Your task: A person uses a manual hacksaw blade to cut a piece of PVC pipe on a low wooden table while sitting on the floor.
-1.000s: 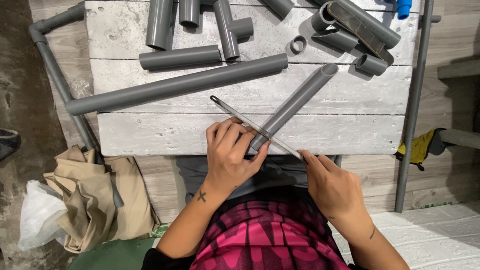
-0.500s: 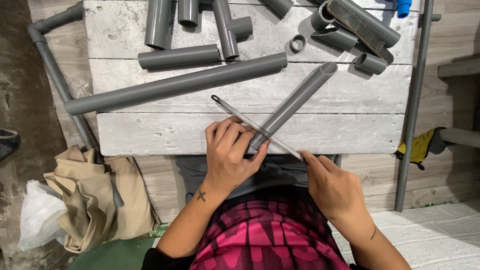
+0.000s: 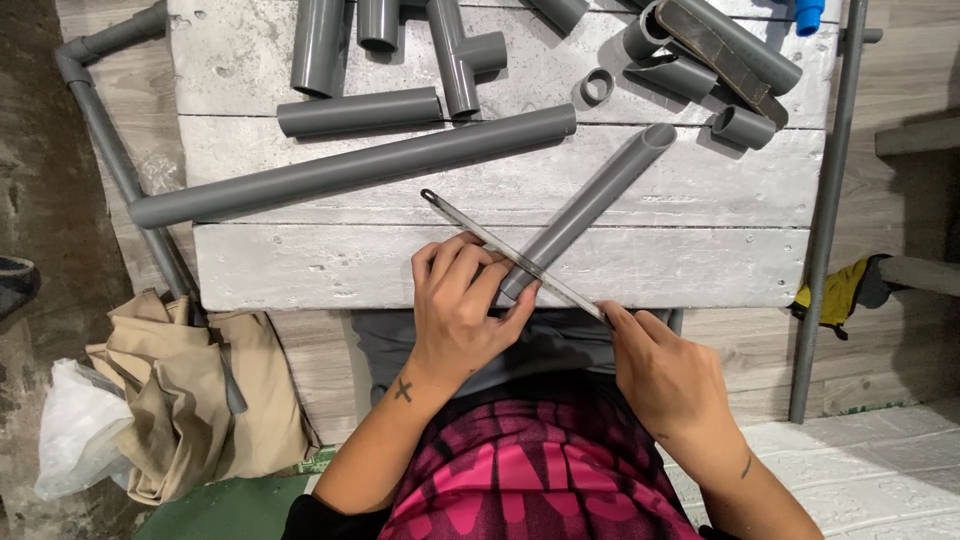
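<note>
Head view: saw blade position unchanged on pipe.
Left hand (image 3: 462,310) stays clamped on the diagonal grey plastic pipe (image 3: 590,205) at the near edge of the whitewashed plank surface (image 3: 700,200); right hand (image 3: 665,365) stays closed on the thin metal hacksaw blade (image 3: 500,245), so cutting continues.

The left hand (image 3: 462,305) hides the slanted pipe's (image 3: 590,205) near end — upper pipes (image 3: 318,45) run off the top edge.

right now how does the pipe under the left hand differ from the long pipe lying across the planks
The pipe under the left hand is shorter and slants steeply; the long pipe lies nearly level. The left hand pins the slanted pipe at the table edge while the right hand holds a thin saw blade across it; the long pipe lies untouched. Both are plain grey round pipes.
</note>
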